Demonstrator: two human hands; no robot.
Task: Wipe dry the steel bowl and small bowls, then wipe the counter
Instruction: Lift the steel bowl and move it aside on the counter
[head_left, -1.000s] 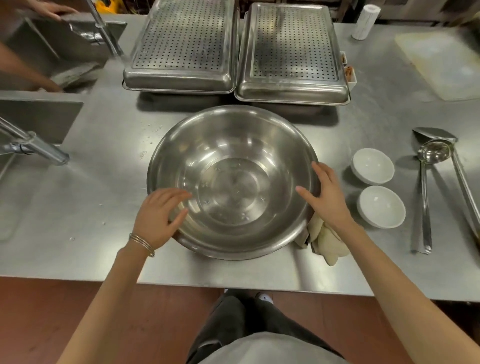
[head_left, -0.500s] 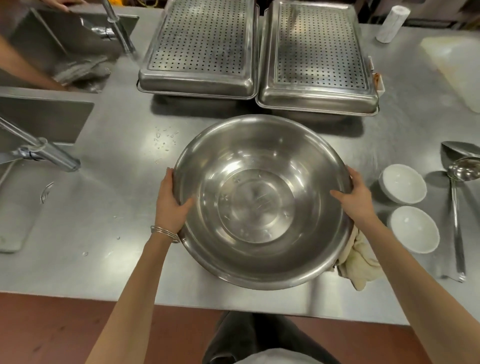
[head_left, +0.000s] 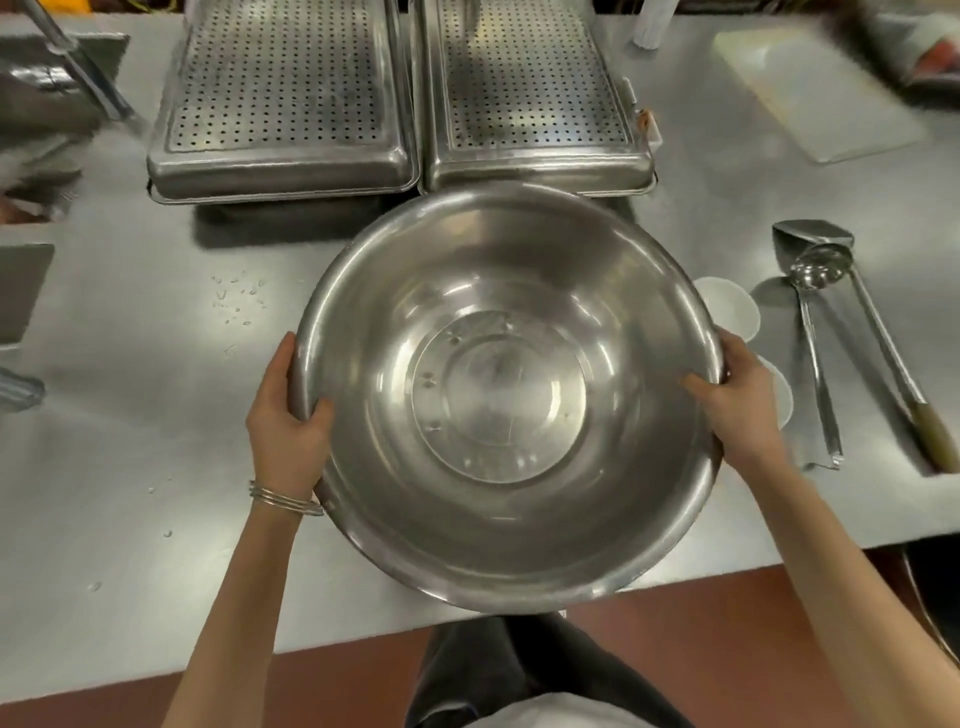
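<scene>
The large steel bowl (head_left: 506, 395) is held up over the front of the steel counter (head_left: 130, 415), its mouth tilted toward me. My left hand (head_left: 285, 421) grips its left rim, thumb inside. On the opposite rim my right hand (head_left: 737, 405) holds on the same way. Water drops sit on the bowl's flat bottom. Two small white bowls (head_left: 732, 312) (head_left: 782, 395) stand on the counter to the right, mostly hidden behind the big bowl and my right hand. The cloth is hidden from view.
Two perforated steel trays (head_left: 280, 104) (head_left: 535, 93) lie upside down at the back. A ladle (head_left: 815, 332) and a spatula (head_left: 872, 332) rest at the right. Water drops (head_left: 239, 301) dot the counter left of the bowl. A sink and tap (head_left: 78, 67) are at far left.
Both hands closed on the bowl's rim, lifted it off the counter and brought it toward me. It now covers the cloth and most of the small bowls.
</scene>
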